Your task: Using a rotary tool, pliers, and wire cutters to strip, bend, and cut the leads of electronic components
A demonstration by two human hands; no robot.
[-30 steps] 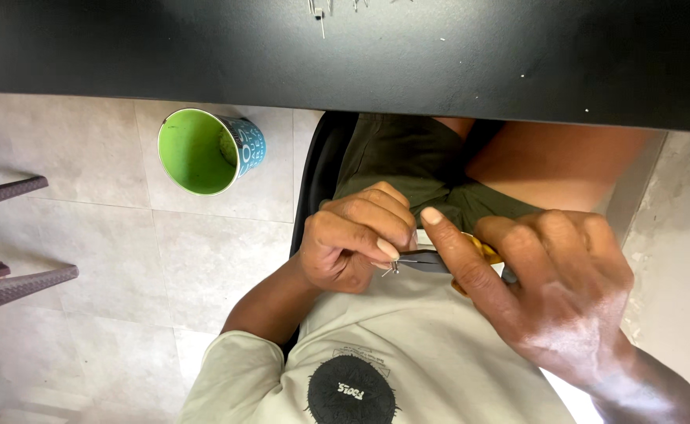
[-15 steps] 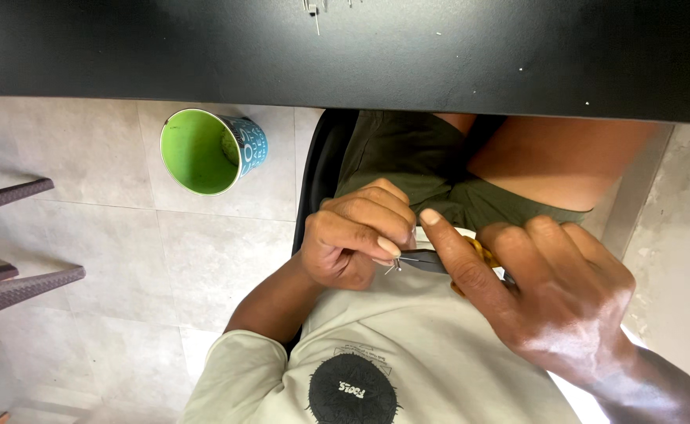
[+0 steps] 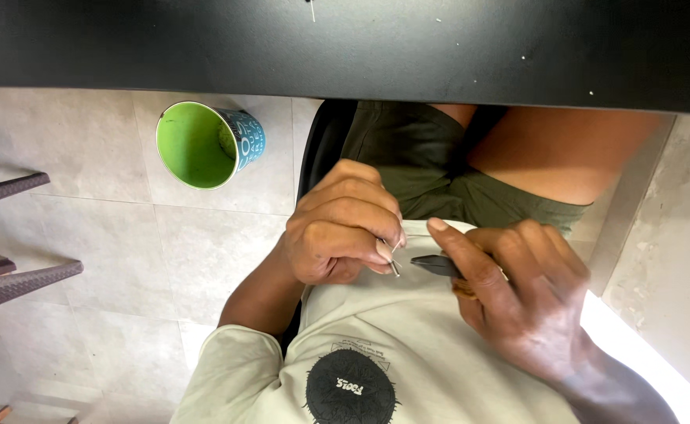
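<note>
My left hand (image 3: 341,232) is curled in front of my lap and pinches a small thin metal piece (image 3: 393,268) between thumb and fingers. Just to its right, my right hand (image 3: 517,294) grips a dark flat tool (image 3: 436,265), index finger laid along it. The tool's tip points at the metal piece and nearly touches it. A sliver of yellow-orange (image 3: 463,289) shows under the right fingers; what it belongs to is hidden. Both hands hover above my pale shirt (image 3: 408,345) and olive shorts (image 3: 423,165).
A black tabletop (image 3: 345,39) spans the top of the view, its edge over my knees. A green-lined cup (image 3: 203,145) lies tilted on the grey tiled floor (image 3: 86,235) at the left. Dark chair legs (image 3: 15,279) jut in from the left edge.
Both hands stay close together over my lap. The yellow part under my right fingers shows less now, and more of the dark tool's tip is exposed.
</note>
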